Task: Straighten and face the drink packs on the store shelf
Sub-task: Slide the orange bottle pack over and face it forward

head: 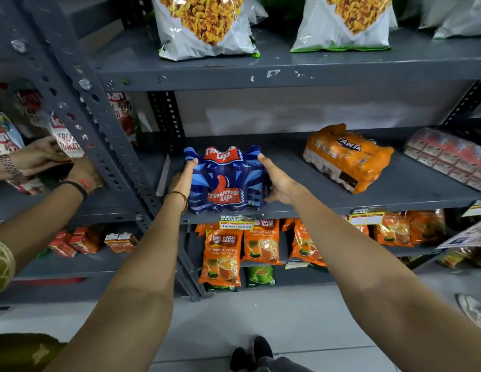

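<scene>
A blue Thums Up drink pack point(225, 181) stands at the front edge of the middle grey shelf point(301, 209), its label facing me. My left hand point(183, 178) grips its left side and my right hand point(278, 181) grips its right side. An orange Fanta pack point(347, 157) lies further right on the same shelf, turned at an angle. A red-wrapped pack point(451, 159) lies skewed at the shelf's far right.
Another person's hands point(46, 162) handle red tomato sachets on the neighbouring left rack. A perforated steel upright point(105, 135) separates the racks. Snack bags point(207, 25) sit on the shelf above, orange tea pouches point(223, 253) below. Price tags point(236, 224) hang on the shelf edge.
</scene>
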The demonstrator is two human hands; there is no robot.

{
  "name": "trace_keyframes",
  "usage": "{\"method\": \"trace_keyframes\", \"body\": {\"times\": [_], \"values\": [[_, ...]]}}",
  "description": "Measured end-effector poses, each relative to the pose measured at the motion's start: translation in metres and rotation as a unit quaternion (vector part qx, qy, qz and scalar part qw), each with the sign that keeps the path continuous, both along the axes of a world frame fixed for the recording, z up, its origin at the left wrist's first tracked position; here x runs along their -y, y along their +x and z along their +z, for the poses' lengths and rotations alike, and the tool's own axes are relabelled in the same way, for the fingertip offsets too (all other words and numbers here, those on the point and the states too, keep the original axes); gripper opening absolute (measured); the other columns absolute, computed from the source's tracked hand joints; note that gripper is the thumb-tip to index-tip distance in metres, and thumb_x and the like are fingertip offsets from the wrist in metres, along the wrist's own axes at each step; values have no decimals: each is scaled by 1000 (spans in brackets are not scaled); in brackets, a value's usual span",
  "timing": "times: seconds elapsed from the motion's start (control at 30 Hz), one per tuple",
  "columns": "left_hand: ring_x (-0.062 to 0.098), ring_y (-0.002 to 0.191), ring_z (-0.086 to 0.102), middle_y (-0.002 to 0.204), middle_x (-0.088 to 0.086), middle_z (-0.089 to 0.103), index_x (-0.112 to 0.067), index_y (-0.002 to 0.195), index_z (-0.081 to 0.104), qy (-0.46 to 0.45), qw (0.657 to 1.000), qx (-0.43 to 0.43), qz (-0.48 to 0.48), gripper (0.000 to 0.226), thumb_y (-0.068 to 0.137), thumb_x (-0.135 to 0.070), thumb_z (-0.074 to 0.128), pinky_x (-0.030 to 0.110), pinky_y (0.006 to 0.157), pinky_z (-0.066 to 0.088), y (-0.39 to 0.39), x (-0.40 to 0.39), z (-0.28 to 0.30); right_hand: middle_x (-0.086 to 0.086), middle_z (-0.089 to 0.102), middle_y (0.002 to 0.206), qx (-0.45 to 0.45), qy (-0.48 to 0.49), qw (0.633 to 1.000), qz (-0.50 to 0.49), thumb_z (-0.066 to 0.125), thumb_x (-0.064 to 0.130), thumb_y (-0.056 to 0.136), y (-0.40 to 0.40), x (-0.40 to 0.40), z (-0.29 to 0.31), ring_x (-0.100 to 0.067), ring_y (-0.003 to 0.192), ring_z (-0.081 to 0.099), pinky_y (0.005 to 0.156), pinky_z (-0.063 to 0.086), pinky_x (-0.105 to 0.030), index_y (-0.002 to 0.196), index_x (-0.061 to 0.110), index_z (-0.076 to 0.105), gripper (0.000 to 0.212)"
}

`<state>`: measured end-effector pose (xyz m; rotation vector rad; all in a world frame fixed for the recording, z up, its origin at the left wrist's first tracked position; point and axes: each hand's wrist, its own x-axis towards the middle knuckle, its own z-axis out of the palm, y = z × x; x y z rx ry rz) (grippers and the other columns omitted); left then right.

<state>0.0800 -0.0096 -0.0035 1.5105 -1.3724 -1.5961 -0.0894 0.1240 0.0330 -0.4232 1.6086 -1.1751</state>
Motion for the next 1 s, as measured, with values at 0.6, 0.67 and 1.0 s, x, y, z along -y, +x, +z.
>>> {"method": "trace_keyframes", "body": {"times": [0.6, 0.67, 1.0], "values": [[35, 143, 25, 152, 18, 34, -4, 145, 33, -359, 900, 199, -148, 64, 95, -43, 43, 42, 118, 23, -202, -32, 66, -18, 45, 145, -221, 73, 897, -377, 38, 56, 92, -185, -59, -2, -38, 133, 42, 113, 33, -45, 145, 5, 35, 73], [32, 144, 24, 155, 16, 29, -4, 147, 29, -303, 910, 187, -214, 65, 97, -45, 36, 38, 118, 21, -247, -41, 66, -20, 37, 150, -207, 91, 903, -366, 32, 52, 96, -218, -70, 1, -38, 137, 36, 113, 31, -45, 146, 4, 31, 70], [32, 135, 42, 152, 13, 37, -19, 147, 30, -111, 909, 241, -320, 66, 96, -58, 19, 39, 109, 34, -402, -47, 42, -14, 56, 129, 48, 49, 980, -187, 35, 48, 97, -335, -107, -14, -34, 130, 49, 84, 48, -45, 139, 9, 43, 58]]}}
